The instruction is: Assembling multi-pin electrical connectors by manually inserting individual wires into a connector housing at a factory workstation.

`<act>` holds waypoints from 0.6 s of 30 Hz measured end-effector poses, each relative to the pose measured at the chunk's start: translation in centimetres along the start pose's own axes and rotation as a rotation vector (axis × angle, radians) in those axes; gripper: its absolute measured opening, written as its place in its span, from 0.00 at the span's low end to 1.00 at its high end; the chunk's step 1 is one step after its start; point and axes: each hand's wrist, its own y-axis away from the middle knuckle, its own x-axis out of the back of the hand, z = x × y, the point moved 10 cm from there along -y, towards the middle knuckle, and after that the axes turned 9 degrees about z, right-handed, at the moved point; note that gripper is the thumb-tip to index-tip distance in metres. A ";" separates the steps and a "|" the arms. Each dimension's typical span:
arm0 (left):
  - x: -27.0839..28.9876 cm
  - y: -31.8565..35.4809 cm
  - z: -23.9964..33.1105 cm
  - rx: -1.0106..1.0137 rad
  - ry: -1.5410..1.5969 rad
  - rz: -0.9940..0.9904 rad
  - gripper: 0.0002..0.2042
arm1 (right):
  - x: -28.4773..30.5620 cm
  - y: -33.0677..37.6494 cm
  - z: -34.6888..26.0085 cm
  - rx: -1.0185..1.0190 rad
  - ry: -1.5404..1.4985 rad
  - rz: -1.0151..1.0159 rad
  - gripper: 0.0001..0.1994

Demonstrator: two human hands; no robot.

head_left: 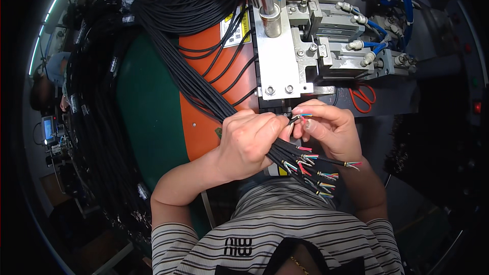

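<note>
My left hand (pixel 254 140) is closed round a bundle of black cables (pixel 196 89), which runs up and left from it. Past my fist the cable ends hang down and to the right, their stripped tips fanned into thin coloured wires (pixel 304 165). Between left thumb and forefinger one cable end (pixel 295 119) sticks out, showing blue, white and red wires. My right hand (pixel 328 127) pinches at these wires with thumb and forefinger. Both hands are just below the white metal plate (pixel 282 61) of a machine.
Pneumatic cylinders (pixel 341 33) with blue hoses (pixel 405 0) sit behind the plate. Red-handled scissors (pixel 362 98) lie to the right. More black cables (pixel 188 0) are heaped at the back, over an orange panel (pixel 204 137) and a green surface (pixel 145 102). A person (pixel 56 69) is at far left.
</note>
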 end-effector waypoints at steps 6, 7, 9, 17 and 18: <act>-0.6 0.3 -0.8 0.051 0.115 -0.043 0.07 | 0.3 -0.1 0.1 0.026 0.029 -0.002 0.08; -0.6 0.3 -0.8 0.051 0.115 -0.044 0.07 | 0.4 -0.1 0.0 0.025 0.029 -0.002 0.08; -0.7 0.2 -0.4 0.010 0.105 -0.068 0.07 | 0.0 -0.1 -1.7 0.225 0.391 -0.049 0.06; -0.8 0.0 -0.5 0.002 0.174 -0.142 0.07 | -0.1 -0.5 -0.9 0.083 0.330 -0.119 0.04; -1.1 0.0 -0.7 0.022 0.228 -0.188 0.07 | 0.1 -0.5 0.0 -0.027 0.213 -0.142 0.04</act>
